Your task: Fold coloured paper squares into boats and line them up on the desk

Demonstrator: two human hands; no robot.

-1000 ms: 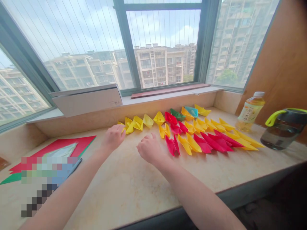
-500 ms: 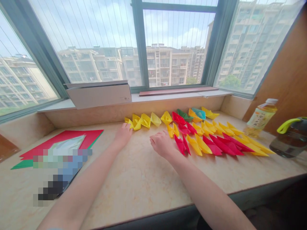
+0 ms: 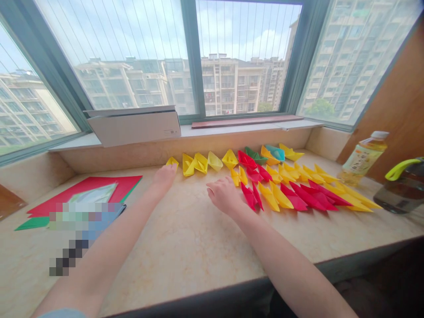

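Note:
My left hand [image 3: 164,179] is closed on the yellow paper boat [image 3: 172,164] at the left end of the back row. Its fingertips are partly hidden behind the hand and boat. My right hand [image 3: 222,193] rests over the counter with loosely bent fingers slightly apart, and nothing shows in it. Close to its fingers is a yellow folded paper piece [image 3: 239,176], with a red folded paper piece [image 3: 251,196] just right of the wrist. Between and beyond my hands stand more yellow boats [image 3: 200,163] and a pale yellow boat [image 3: 215,162].
Rows of red, yellow, green and blue folded papers spread right. A drink bottle [image 3: 363,157] and a dark jug [image 3: 402,190] stand at the right end. Red sheets [image 3: 66,194] and a pixelated item lie left. A white box [image 3: 135,128] sits on the sill.
My left hand has shifted the end yellow boat slightly left, widening the gap to its neighbour. My right hand stays almost in place. The view turned left early on, then tilted slightly down.

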